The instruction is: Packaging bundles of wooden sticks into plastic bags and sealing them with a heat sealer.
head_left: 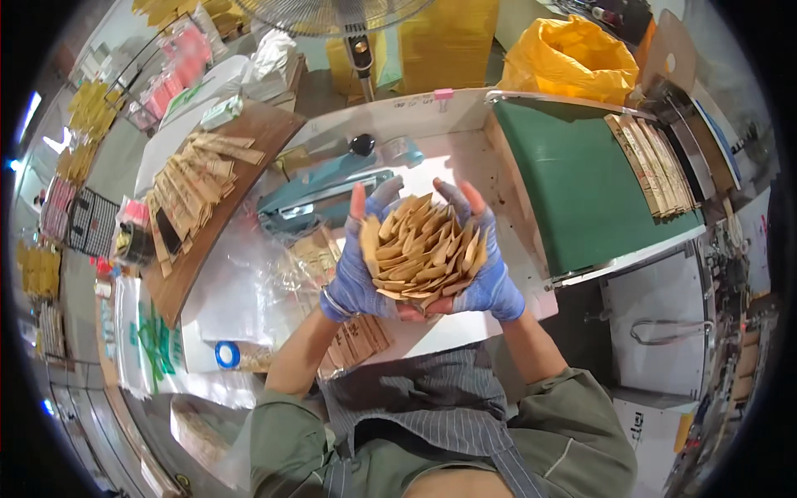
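Observation:
Both my hands wear blue-violet fingerless gloves. Between my left hand [352, 270] and my right hand [497, 270] is a thick bundle of narrow brown paper packets [425, 249], held end-up so that many pointed tips face me. My palms press it from both sides, with thumbs and fingertips showing around it. More paper packets [357, 342] with dark print lie on the white table below my left forearm. A clear plastic bag [241, 290] spreads to the left of that hand. Just beyond the hands sits a blue-grey tape dispenser or sealer [320, 187]; its kind is unclear.
Fanned packets [195, 187] cover a brown board [249, 137] at left. A row of packets [652, 166] lies on the green mat [581, 199] at right. Farther off are an orange-yellow sack [569, 62] and a fan [332, 12]. A blue-rimmed tape roll [227, 355] sits near left.

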`<action>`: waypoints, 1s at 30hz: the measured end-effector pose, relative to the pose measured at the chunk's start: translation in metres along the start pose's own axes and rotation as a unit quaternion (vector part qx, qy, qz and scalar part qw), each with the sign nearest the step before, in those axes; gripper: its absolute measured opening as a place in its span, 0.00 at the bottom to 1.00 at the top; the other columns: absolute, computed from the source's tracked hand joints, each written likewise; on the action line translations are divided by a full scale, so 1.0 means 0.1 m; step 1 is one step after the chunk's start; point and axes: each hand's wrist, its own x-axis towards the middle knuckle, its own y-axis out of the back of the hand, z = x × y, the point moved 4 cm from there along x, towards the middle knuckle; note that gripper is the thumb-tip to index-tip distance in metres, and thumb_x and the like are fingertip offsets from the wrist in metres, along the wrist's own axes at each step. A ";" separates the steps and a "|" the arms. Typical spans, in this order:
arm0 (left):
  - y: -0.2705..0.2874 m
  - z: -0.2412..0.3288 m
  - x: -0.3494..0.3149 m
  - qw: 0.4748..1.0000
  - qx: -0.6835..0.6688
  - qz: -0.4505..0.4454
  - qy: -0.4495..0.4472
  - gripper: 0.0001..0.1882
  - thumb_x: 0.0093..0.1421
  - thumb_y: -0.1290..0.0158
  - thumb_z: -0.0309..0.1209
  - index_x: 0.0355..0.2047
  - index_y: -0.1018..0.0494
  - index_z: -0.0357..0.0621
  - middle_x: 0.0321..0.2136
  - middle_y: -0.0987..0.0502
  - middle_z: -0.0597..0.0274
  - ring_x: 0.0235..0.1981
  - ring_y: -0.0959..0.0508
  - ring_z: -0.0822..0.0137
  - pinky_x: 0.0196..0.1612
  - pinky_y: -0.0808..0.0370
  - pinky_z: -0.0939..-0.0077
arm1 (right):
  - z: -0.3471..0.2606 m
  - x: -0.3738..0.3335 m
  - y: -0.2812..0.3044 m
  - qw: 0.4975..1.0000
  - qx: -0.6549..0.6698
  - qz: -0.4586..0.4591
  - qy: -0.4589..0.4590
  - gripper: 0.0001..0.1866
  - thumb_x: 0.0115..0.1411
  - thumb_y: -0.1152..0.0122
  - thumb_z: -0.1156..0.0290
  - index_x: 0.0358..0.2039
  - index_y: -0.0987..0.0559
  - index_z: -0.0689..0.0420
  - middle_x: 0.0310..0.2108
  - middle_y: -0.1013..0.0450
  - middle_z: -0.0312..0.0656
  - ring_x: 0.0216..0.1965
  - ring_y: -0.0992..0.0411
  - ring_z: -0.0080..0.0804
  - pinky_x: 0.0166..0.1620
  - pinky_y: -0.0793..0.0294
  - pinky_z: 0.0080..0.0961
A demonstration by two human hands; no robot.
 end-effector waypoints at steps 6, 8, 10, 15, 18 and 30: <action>0.11 -0.17 -0.44 0.978 0.181 -0.042 0.097 0.56 0.31 0.30 0.37 0.58 0.51 0.43 0.53 0.38 0.58 0.54 0.37 0.64 0.58 0.42 0.68 | -0.05 -0.02 -0.26 0.978 -0.178 -0.077 0.077 0.46 0.30 0.24 0.65 0.54 0.35 0.55 0.53 0.43 0.48 0.52 0.41 0.40 0.54 0.40 0.32; 0.21 -0.06 -0.56 0.975 0.191 -0.029 0.112 0.49 0.35 0.32 0.40 0.55 0.46 0.42 0.50 0.34 0.58 0.51 0.34 0.65 0.56 0.39 0.69 | -0.09 -0.01 -0.46 0.986 -0.153 -0.039 0.052 0.38 0.31 0.25 0.64 0.47 0.28 0.55 0.48 0.39 0.47 0.48 0.37 0.37 0.50 0.36 0.29; 0.13 0.12 -0.71 0.971 0.198 -0.011 0.131 0.43 0.38 0.34 0.43 0.52 0.40 0.41 0.46 0.30 0.59 0.48 0.30 0.65 0.55 0.37 0.70 | -0.03 0.01 -0.60 0.987 -0.145 -0.018 -0.067 0.36 0.34 0.27 0.64 0.47 0.29 0.55 0.47 0.38 0.47 0.48 0.37 0.35 0.50 0.36 0.27; 0.19 -0.37 -1.83 0.872 -0.227 0.284 0.327 0.32 0.48 0.44 0.49 0.47 0.36 0.40 0.40 0.28 0.58 0.37 0.26 0.65 0.42 0.27 0.73 | 0.79 -0.34 -0.95 0.879 0.137 -0.215 -0.402 0.23 0.40 0.41 0.64 0.36 0.25 0.65 0.34 0.28 0.42 0.36 0.30 0.26 0.44 0.32 0.22; 0.36 0.05 -2.15 0.810 0.301 0.490 0.121 0.17 0.54 0.48 0.37 0.40 0.31 0.40 0.39 0.28 0.56 0.35 0.27 0.66 0.39 0.29 0.74 | 1.06 -0.56 -1.07 0.868 0.141 -0.180 -0.442 0.19 0.40 0.44 0.67 0.33 0.23 0.66 0.28 0.26 0.42 0.30 0.28 0.25 0.41 0.30 0.21; 0.60 0.66 -2.64 0.497 0.854 0.110 0.107 0.29 0.52 0.54 0.25 0.56 0.44 0.50 0.54 0.39 0.54 0.24 0.27 0.59 0.26 0.28 0.71 | 1.40 -0.75 -1.93 0.838 0.134 -0.251 -0.465 0.15 0.45 0.41 0.70 0.34 0.23 0.63 0.32 0.27 0.39 0.32 0.30 0.23 0.38 0.31 0.17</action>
